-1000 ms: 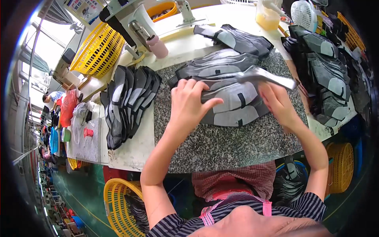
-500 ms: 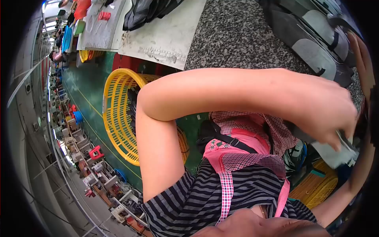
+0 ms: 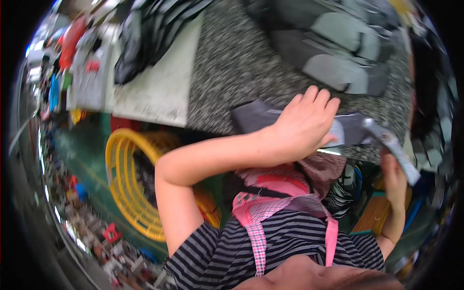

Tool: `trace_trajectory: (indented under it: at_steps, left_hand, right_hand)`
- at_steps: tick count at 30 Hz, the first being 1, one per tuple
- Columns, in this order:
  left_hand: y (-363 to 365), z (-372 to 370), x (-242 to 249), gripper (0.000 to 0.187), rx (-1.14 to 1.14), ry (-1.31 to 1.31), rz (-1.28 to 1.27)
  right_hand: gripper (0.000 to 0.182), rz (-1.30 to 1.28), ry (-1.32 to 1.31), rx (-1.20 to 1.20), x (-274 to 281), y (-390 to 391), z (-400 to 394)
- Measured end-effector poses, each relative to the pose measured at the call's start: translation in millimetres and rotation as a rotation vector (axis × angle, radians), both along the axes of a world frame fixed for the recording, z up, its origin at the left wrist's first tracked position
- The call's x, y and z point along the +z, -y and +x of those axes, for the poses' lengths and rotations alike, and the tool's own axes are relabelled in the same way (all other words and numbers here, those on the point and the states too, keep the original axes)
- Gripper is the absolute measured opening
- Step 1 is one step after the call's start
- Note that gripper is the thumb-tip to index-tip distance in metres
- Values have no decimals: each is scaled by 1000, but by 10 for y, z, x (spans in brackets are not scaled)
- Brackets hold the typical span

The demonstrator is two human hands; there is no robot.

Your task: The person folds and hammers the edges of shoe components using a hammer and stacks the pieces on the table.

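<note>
My left hand (image 3: pixel 307 123) lies palm down over a dark grey fabric piece (image 3: pixel 256 115) with a light grey patch, at the near edge of the speckled tabletop (image 3: pixel 222 72). Its fingers are stretched out and the thumb rests by the light patch. On the right, the fingers of my right hand (image 3: pixel 395 181) are closed around a long, silvery grey piece (image 3: pixel 398 154). One end of it is rounded and sits near the fabric's right end; blur hides its exact kind. Beyond both hands, dark and light grey fabric pieces (image 3: pixel 333 72) lie in a stack.
Black folded material (image 3: pixel 145 38) lies on the white board (image 3: pixel 169 87) at the left. A yellow plastic basket (image 3: pixel 113 179) with dark contents stands on the green floor. Below the table's right part is another yellow basket (image 3: pixel 372 217). Benches with red and blue items line the far left.
My left hand has come back from the far right, where it was by a light grey item, onto the fabric piece. My right hand has moved nearer, and the view has shifted.
</note>
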State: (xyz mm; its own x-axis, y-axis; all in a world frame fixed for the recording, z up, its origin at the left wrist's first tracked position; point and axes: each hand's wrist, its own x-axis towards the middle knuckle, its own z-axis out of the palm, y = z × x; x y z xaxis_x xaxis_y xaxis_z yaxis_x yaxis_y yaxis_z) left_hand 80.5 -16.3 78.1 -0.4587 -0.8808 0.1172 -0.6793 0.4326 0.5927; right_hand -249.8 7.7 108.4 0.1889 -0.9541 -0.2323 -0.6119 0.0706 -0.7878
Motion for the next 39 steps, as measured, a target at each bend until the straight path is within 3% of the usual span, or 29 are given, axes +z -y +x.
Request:
trace_trajectory:
  at_steps: [1, 2, 3, 4, 6, 9, 10, 12, 14, 15, 16, 19, 24, 27, 28, 30, 32, 34, 35, 39]
  left_hand:
    - [30, -133, 5, 77, -24, -18, -6]
    - [44, -265, -38, 79, -27, -45, -40]
    - [76, -368, -68, 78, -67, -29, 38]
    - [106, -443, -72, 78, -106, -3, 118]
    - [136, -503, -6, 71, -128, -20, 216]
    - [192, -513, 135, 62, -199, 45, 318]
    - [218, -507, 154, 61, -208, 65, 354]
    - [290, -515, 64, 57, -247, -35, 252]
    - [368, -548, 54, 50, -230, -93, 359]
    - [391, -594, 79, 34, -188, -138, 382]
    - [413, -611, 50, 34, -201, -129, 384]
    - [470, -629, -30, 12, -200, -146, 182]
    - [518, -574, -100, 13, -345, -146, 68]
    - [482, -542, -108, 21, -471, 3, -287]
    - [466, -539, -99, 21, -478, 3, -283]
    - [428, -546, -73, 22, -512, 144, -452]
    - [446, -538, -82, 23, -508, 127, -451]
    - [457, -520, -66, 23, -486, 112, -368]
    - [445, -514, -113, 22, -469, 84, -359]
    - [410, -494, -112, 18, -376, 48, -329]
  right_hand:
    - [32, -125, -111, 95, -6, -61, 30]
    - [30, 108, -110, 152, 259, 44, 222]
    - [26, -42, -22, 107, 121, -77, 190]
    - [25, -75, -153, 158, 198, -94, 214]
    - [24, -181, -150, 202, 39, -145, 115]
    - [20, -31, -82, 151, 315, -121, 242]
    - [45, 294, -124, 74, 255, -144, 148]
    - [37, 201, -90, 104, 159, -179, 128]
    - [31, 176, -18, 108, 97, -177, 109]
    - [25, 152, 46, 130, 77, -173, 99]
    - [25, 153, 53, 115, 67, -173, 96]
    - [15, 75, 64, 131, 54, -150, 101]
    - [15, 127, -24, 157, 276, 43, 88]
    - [15, -24, 26, 55, 355, 156, 169]
    - [16, -75, 38, 27, 361, 172, 204]
    - [16, 140, -28, 179, 374, 186, 230]
    - [17, 173, -139, 306, 321, 179, 230]
    - [16, 88, -75, 217, 400, 183, 220]
    - [30, 4, 59, 131, 352, 167, 217]
    - [18, 65, -154, 258, 150, 45, 309]
